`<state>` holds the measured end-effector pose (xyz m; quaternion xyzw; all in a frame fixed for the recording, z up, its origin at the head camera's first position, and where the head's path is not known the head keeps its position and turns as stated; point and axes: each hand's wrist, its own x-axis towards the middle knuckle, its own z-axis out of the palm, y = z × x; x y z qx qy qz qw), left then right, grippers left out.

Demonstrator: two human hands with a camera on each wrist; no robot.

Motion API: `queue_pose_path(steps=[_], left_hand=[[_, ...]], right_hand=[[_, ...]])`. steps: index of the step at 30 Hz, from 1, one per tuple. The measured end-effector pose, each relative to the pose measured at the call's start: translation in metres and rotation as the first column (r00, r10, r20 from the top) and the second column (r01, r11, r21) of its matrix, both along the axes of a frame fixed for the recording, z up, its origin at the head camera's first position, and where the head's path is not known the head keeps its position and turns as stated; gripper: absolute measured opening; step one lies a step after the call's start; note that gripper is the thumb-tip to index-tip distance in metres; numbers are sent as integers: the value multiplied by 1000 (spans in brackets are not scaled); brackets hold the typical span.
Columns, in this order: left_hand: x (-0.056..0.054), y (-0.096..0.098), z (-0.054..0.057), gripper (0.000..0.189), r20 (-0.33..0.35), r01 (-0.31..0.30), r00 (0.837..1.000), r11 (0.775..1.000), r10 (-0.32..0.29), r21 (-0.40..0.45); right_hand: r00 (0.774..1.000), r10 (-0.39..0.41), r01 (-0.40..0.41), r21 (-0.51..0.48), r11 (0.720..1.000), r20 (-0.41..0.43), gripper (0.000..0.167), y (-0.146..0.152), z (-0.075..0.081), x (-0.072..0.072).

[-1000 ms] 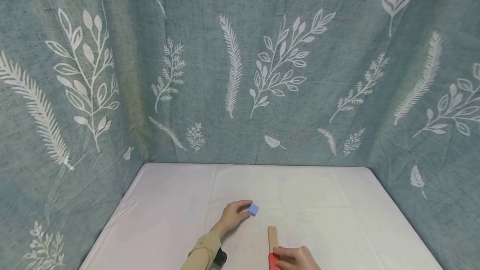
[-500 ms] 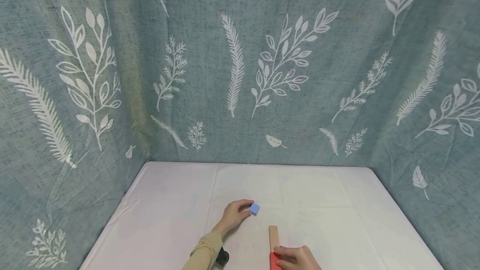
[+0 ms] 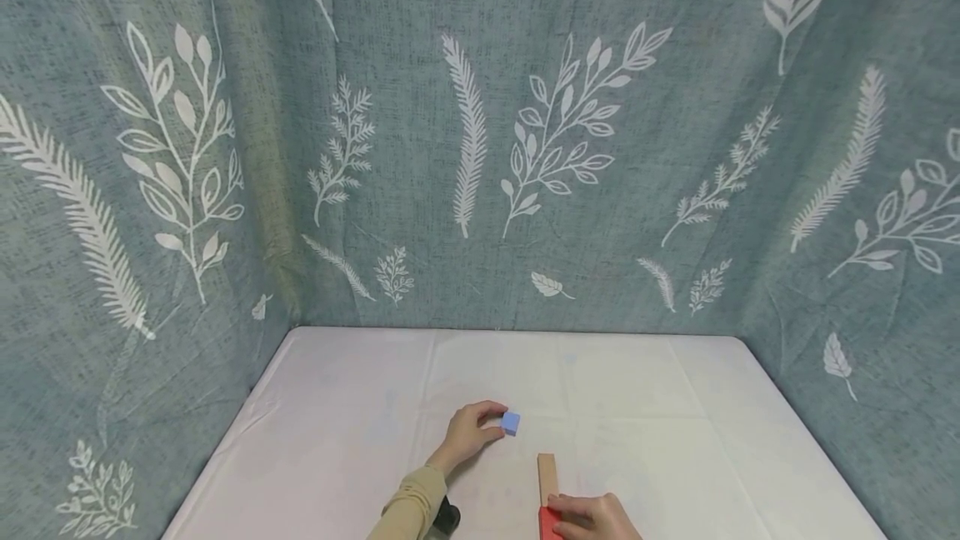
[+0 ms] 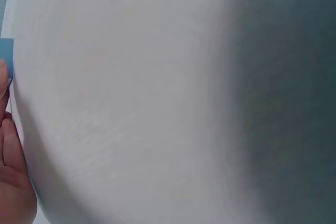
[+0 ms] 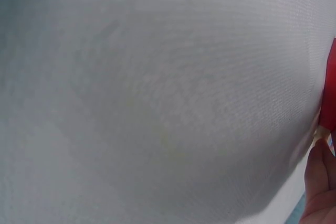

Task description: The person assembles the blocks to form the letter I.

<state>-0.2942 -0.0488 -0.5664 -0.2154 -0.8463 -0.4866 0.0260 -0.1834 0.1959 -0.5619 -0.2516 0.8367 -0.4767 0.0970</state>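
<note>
In the head view my left hand [image 3: 465, 435] pinches a small blue block [image 3: 511, 423] between thumb and fingers, close over the white table. The left wrist view shows part of that blue block [image 4: 6, 56] at its left edge, above the curled fingers. My right hand [image 3: 600, 515] holds a red block [image 3: 549, 523] near the bottom edge, fingertips on its upper end. Directly beyond the red block, in line with it, lies a narrow light-wood block [image 3: 547, 477]. The right wrist view catches the red block [image 5: 329, 90] at its right edge. Its near end is out of the head view.
A white cloth [image 3: 637, 390] covers the table. Green-grey curtains [image 3: 420, 148] with white leaf prints stand along the back and both sides. A black device [image 3: 447, 517] sits by my left wrist, next to the beige sleeve [image 3: 408, 507].
The blue block has turned a little and shifted slightly right and nearer, with my left hand around it. My right hand stays on the red block; the wooden block lies as before.
</note>
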Motion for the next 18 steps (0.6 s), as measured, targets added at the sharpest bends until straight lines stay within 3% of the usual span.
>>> queue_pose_path(steps=[4,12,18], left_hand=[[1,0,2,29,24,17,1000,1000,-17,9],[3,-2,9,29,47,20,999,1000,-20,-2],[0,-4,10,29,64,44,997,993,-51,107]], right_hand=[[999,13,-13,-10,1000,-31,38,1,-1,0],[1000,1,-1,12,1000,-5,37,0,0,0],[1000,9,-9,0,1000,-23,37,0,0,0]])
